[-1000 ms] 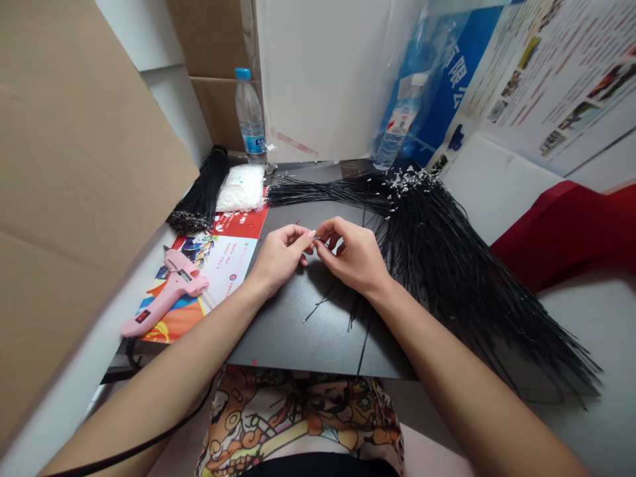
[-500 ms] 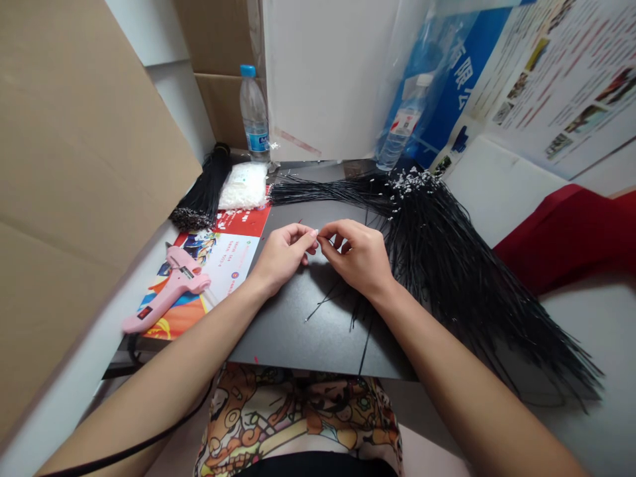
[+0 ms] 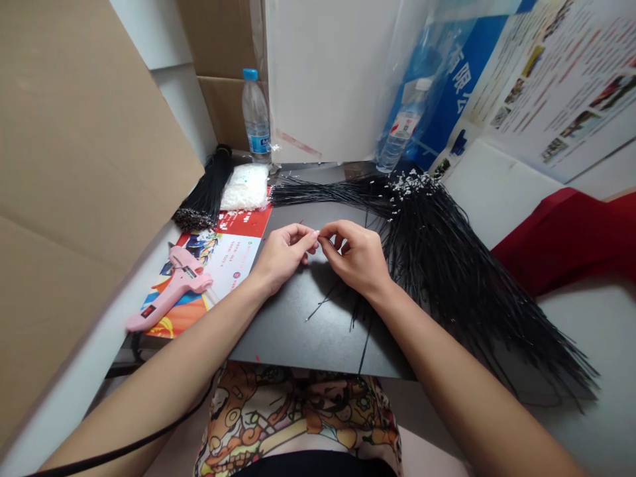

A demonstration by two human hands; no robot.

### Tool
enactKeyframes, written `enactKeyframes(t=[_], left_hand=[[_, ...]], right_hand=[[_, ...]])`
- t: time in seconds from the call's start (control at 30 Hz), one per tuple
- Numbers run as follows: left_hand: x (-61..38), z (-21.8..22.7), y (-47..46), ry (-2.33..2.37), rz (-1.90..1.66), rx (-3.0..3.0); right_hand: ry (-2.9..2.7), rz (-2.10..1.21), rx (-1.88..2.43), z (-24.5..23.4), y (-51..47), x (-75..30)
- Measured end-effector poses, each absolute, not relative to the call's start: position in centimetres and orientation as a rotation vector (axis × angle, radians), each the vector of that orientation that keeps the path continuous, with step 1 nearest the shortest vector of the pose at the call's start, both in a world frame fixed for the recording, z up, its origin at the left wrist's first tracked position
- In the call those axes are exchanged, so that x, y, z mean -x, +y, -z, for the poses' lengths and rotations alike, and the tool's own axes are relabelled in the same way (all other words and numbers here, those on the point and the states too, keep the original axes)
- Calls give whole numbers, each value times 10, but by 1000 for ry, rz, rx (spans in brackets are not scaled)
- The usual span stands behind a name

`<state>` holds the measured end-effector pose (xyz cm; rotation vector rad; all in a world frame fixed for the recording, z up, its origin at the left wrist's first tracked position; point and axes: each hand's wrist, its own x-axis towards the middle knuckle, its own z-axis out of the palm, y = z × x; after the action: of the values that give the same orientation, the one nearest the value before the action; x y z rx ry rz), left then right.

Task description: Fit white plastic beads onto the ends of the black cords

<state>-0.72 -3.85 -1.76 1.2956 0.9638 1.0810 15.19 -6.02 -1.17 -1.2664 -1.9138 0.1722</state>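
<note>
My left hand (image 3: pixel 287 253) and my right hand (image 3: pixel 358 257) meet fingertip to fingertip above the dark tabletop (image 3: pixel 298 331). Thumb and forefinger of each are pinched together. Whatever lies between them is too small to make out; a tiny pale speck shows at the left fingertips. Right of my hands spreads a big heap of black cords (image 3: pixel 437 245) with small white tips at its far end. Behind my hands, a thinner row of black cords (image 3: pixel 328 192) lies crosswise. A few loose black strands (image 3: pixel 322 303) rest below my right hand.
A pink glue gun (image 3: pixel 171 288) lies on a colourful printed sheet (image 3: pixel 233 255) at left. Beyond it are a bag of small white pieces (image 3: pixel 246 187) and a black cord bundle (image 3: pixel 209 189). Two plastic bottles, one blue-capped (image 3: pixel 257 119) and one white-capped (image 3: pixel 403 129), stand at the back.
My hands hold nearly the same pinched pose, fingertips together. The whole view has shifted very slightly; nothing on the table has visibly moved.
</note>
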Motion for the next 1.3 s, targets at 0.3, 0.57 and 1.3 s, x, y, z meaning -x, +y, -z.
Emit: enactKeyframes(t=[0.3, 0.57, 1.3], left_hand=[[8, 20, -37, 976, -1082, -1341], [8, 18, -38, 998, -1063, -1407], [6, 24, -39, 1131, -1056, -1644]], right_hand=[[-1874, -260, 1314, 10, -56, -156], [-1792, -460, 1338, 8, -57, -154], [-1633, -841, 1360, 15, -51, -151]])
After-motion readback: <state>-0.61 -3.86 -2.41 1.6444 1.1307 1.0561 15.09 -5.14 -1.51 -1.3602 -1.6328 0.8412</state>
